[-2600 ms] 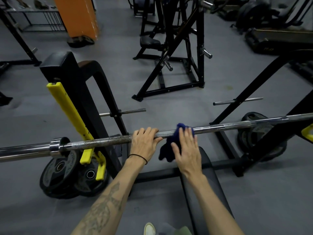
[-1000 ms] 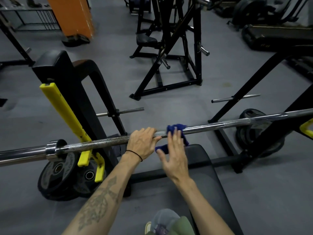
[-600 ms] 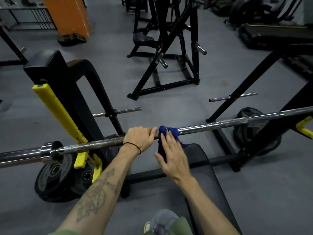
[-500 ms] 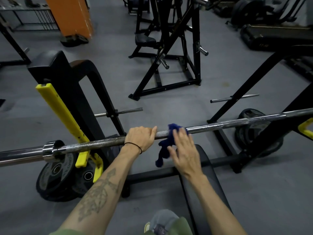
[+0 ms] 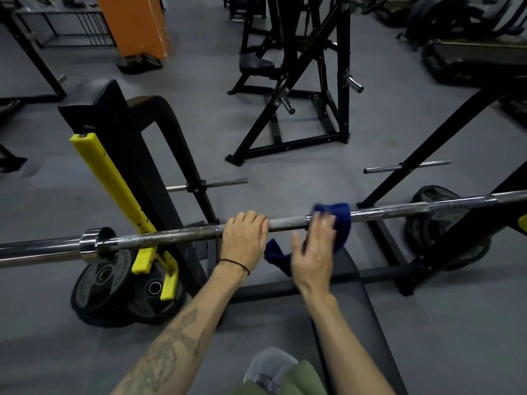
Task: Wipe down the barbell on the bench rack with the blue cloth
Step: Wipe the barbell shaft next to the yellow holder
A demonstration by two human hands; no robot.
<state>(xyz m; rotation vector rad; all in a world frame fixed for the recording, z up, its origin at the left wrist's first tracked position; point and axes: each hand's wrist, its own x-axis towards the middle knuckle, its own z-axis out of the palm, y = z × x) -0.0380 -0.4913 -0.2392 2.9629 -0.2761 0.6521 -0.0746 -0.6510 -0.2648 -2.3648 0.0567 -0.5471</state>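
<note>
The steel barbell point(image 5: 176, 233) lies across the bench rack, running from the left edge to the right edge. My left hand point(image 5: 245, 240) grips the shaft near its middle, fingers curled over the top. The blue cloth point(image 5: 340, 223) is draped over the bar just right of that hand, with one corner hanging down below it. My right hand point(image 5: 313, 252) presses the cloth against the bar with straight, spread fingers; it is motion-blurred.
A black upright with a yellow guard point(image 5: 114, 181) holds the bar at the left, with weight plates point(image 5: 114, 292) on the floor below. The padded bench point(image 5: 342, 309) sits under my arms. Another plate point(image 5: 439, 226) and black rack frames point(image 5: 299, 95) stand beyond.
My right hand has slid the blue cloth to the right along the bar, opening a gap from my left hand. The left hand has kept its grip in place.
</note>
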